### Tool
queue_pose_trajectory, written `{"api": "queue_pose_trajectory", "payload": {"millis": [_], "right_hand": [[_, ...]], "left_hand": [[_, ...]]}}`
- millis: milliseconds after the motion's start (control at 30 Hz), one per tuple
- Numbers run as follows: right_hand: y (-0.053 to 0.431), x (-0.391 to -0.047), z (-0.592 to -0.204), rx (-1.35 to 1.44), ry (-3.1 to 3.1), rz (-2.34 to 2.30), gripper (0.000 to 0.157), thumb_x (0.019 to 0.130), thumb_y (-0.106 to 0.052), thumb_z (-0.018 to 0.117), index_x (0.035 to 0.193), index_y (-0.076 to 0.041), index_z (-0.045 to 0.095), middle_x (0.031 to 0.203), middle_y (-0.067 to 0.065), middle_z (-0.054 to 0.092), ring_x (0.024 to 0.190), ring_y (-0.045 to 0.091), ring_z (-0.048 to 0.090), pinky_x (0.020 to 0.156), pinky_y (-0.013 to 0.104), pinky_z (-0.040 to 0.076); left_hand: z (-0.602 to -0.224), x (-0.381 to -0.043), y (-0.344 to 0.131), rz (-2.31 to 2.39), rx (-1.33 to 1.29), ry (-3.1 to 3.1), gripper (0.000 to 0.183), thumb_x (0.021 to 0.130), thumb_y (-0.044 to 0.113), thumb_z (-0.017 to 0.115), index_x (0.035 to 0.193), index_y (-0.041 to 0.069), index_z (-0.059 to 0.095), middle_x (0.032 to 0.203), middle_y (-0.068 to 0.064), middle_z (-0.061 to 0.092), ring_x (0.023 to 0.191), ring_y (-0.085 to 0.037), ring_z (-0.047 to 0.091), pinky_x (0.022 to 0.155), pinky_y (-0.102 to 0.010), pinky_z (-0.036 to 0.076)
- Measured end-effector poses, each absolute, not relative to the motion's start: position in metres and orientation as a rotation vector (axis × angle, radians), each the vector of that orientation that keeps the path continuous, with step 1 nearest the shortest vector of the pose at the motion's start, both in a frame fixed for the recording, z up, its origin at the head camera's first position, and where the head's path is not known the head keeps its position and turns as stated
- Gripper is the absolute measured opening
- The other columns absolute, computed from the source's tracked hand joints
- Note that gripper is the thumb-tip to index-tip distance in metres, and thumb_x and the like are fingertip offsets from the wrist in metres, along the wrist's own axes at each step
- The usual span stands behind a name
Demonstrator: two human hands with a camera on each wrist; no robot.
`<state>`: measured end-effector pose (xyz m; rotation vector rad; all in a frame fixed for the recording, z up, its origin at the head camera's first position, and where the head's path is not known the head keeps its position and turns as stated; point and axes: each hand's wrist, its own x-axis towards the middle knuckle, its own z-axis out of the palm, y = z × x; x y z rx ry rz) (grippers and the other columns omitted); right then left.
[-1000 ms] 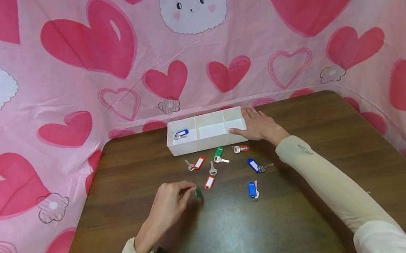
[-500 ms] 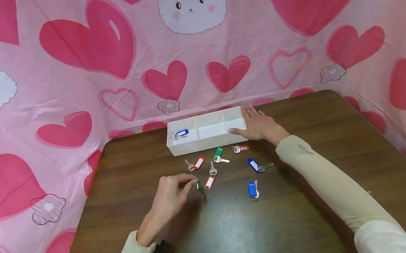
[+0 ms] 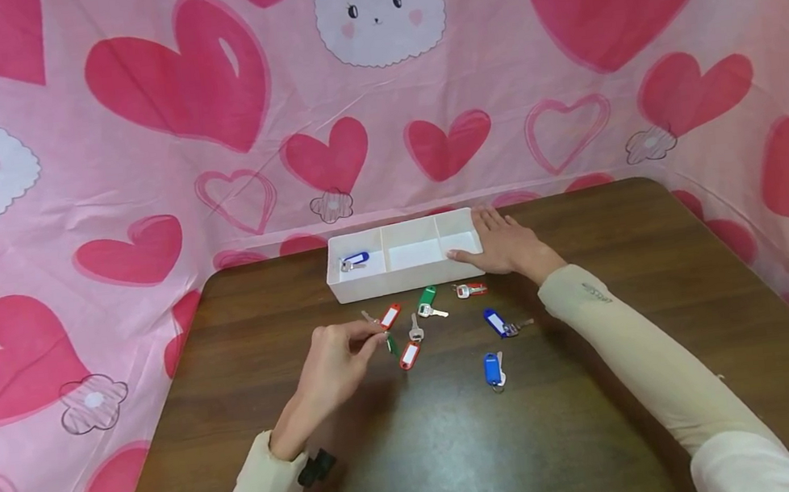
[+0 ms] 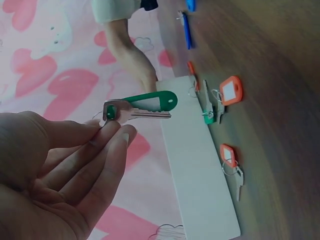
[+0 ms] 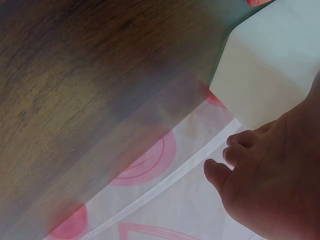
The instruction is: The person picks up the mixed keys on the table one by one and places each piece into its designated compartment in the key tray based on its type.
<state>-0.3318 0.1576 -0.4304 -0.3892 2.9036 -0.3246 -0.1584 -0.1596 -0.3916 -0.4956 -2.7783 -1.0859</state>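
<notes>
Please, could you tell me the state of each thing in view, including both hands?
Left hand: pinching a green-tagged key
Pinched green-tagged key: in the air, above the table
Right hand: resting on the tray's right end
White tray: upright, open-topped
Blue-tagged key in tray: lying in left compartment
Three red-tagged keys: lying on table
Other green-tagged key: lying on table
Two other blue-tagged keys: lying on table

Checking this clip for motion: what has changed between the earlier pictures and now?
The left hand, already pinching a green-tagged key, has carried it forward toward the white box. Nothing was newly grasped or let go. The right hand stays on the box's right end, and the other keys lie where they were.
</notes>
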Motion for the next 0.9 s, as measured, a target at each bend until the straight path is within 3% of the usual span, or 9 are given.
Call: {"api": "queue_pose_trajectory", "payload": {"millis": [300, 667, 900], "right_hand": [[0.157, -0.331, -0.430, -0.394, 2.908, -0.320, 0.117, 0.094, -0.084, 0.038, 0.168, -0.002, 0.002, 0.178, 0.020, 0.006, 0.166, 0.040, 0.004, 0.134, 0.060, 0.011], [0.158, -0.330, -0.432, -0.389, 2.909, -0.319, 0.117, 0.094, -0.085, 0.037, 0.168, -0.001, 0.000, 0.178, 0.020, 0.004, 0.166, 0.039, 0.003, 0.134, 0.060, 0.010], [0.157, -0.331, -0.433, -0.396, 2.920, -0.311, 0.117, 0.094, -0.085, 0.036, 0.168, -0.001, 0.001, 0.178, 0.020, 0.005, 0.166, 0.039, 0.004, 0.134, 0.060, 0.012]], "left_hand": [[-0.386, -0.164, -0.157, -1.069, -0.498, -2.773, 0.009, 0.092, 0.010, 0.081, 0.100, 0.008, 0.084, 0.092, -0.002, 0.082, 0.069, -0.010, 0.061, 0.061, -0.021, 0.052], [-0.379, -0.171, -0.155, -1.082, -0.491, -2.782, 0.010, 0.092, 0.010, 0.081, 0.101, 0.007, 0.084, 0.093, -0.004, 0.083, 0.070, -0.010, 0.065, 0.062, -0.021, 0.055], [-0.377, -0.178, -0.154, -1.112, -0.502, -2.781, 0.008, 0.094, 0.011, 0.079, 0.100, 0.009, 0.084, 0.089, -0.002, 0.082, 0.066, -0.011, 0.062, 0.050, -0.021, 0.043]]}}
